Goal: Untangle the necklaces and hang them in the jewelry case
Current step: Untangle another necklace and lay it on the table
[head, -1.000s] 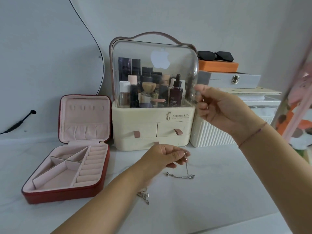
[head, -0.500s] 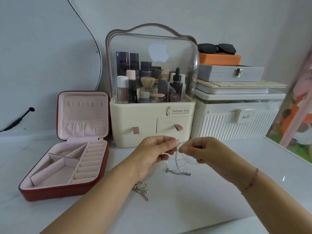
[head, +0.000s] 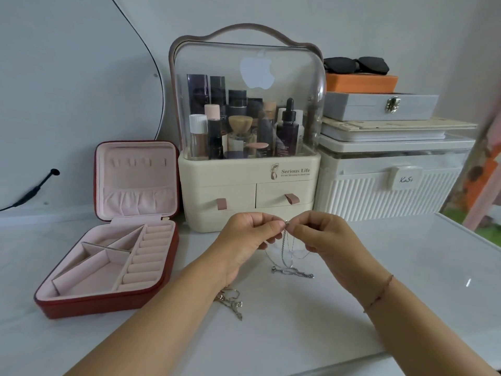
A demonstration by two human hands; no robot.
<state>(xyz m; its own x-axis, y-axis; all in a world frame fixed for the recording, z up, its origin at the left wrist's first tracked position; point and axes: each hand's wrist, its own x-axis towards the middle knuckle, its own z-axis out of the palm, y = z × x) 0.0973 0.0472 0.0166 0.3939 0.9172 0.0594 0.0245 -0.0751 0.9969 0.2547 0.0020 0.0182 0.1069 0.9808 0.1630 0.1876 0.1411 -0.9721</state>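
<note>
A thin silver necklace [head: 286,256] hangs in loops from both hands over the white table, its lower end [head: 292,273] lying on the surface. My left hand [head: 248,240] pinches the chain at its top, and my right hand [head: 322,237] pinches it right beside, fingertips almost touching. A second tangled necklace [head: 230,301] lies on the table partly under my left forearm. The red jewelry case [head: 108,302] stands open at the left, pink inside, with hooks in its raised lid [head: 135,180].
A cream cosmetics organiser [head: 245,191] with a clear dome stands right behind my hands. To its right is a white ribbed box [head: 390,191] stacked with a grey box, an orange box and sunglasses [head: 355,65]. A mirror edge [head: 160,85] curves at the left.
My right hand came down from in front of the organiser and took hold of the chain beside my left hand. My left hand rose slightly, lifting the necklace higher.
</note>
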